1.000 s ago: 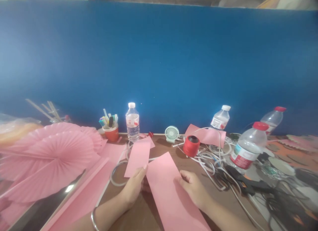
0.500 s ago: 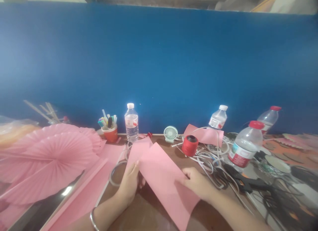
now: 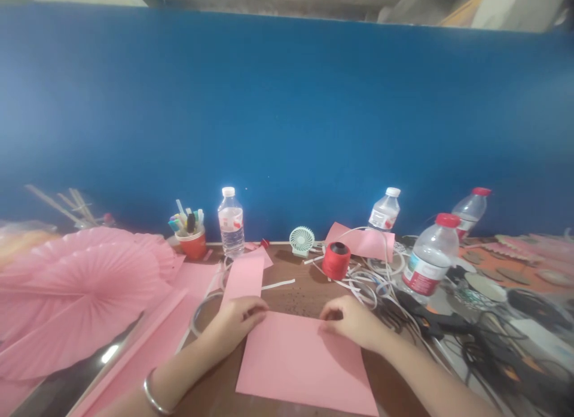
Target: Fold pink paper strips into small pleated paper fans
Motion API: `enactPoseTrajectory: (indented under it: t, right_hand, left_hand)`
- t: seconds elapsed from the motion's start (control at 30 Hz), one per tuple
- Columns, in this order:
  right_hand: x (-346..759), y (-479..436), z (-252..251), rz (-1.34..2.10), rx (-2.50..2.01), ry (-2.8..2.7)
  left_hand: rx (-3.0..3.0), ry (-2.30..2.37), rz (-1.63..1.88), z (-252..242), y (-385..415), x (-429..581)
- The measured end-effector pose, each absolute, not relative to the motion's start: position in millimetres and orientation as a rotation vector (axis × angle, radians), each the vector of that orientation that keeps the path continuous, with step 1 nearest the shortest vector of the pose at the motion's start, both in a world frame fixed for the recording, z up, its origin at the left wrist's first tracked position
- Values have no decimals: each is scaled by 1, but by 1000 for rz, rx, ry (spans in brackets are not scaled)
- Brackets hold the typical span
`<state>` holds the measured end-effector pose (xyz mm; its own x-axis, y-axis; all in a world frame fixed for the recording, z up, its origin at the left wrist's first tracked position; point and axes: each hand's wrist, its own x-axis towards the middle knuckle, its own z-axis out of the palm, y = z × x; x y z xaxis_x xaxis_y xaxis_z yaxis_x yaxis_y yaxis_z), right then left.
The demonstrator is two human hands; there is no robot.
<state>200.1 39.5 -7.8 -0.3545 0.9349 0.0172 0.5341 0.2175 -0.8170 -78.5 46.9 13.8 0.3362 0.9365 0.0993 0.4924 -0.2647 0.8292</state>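
Observation:
A flat pink sheet of paper [image 3: 305, 363] lies on the brown table in front of me. My left hand [image 3: 240, 321] is closed at its upper left corner, thumb and fingers pinching the edge. At the upper right corner, my right hand [image 3: 352, 322] pinches the sheet with bent fingers. Just beyond my left hand lies a narrower pink paper strip [image 3: 244, 276], partly covered by that hand. A thin white strip [image 3: 278, 283] rests on the wood between the hands, farther back.
Pleated pink paper fans [image 3: 89, 291] fill the left. Toward the back stand a pen cup [image 3: 192, 244], a water bottle [image 3: 231, 228], a small fan [image 3: 302, 241] and a red spool [image 3: 336, 261]. White cords, a large bottle [image 3: 430, 258] and black cables [image 3: 502, 351] crowd the right.
The pink sheet has turned from a slanted, raised position to lying squarely on the table. Both hands now hold its far corners. The white strip and dark specks behind it have come into view.

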Motion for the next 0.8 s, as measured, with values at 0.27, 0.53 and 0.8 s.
enactPoseTrajectory:
  t: [0.27,0.53,0.8]
  right_hand:
    - [207,56,-22,891,-1363,-1478]
    - [206,58,-30,881,-1351,-1338]
    - [206,58,-31,927,-1295,-1222]
  left_hand:
    - [1872,1584,884,19,53,-84]
    - [1881,1591,815,14,57,-84]
    - [1919,1614,753,12,59,-85]
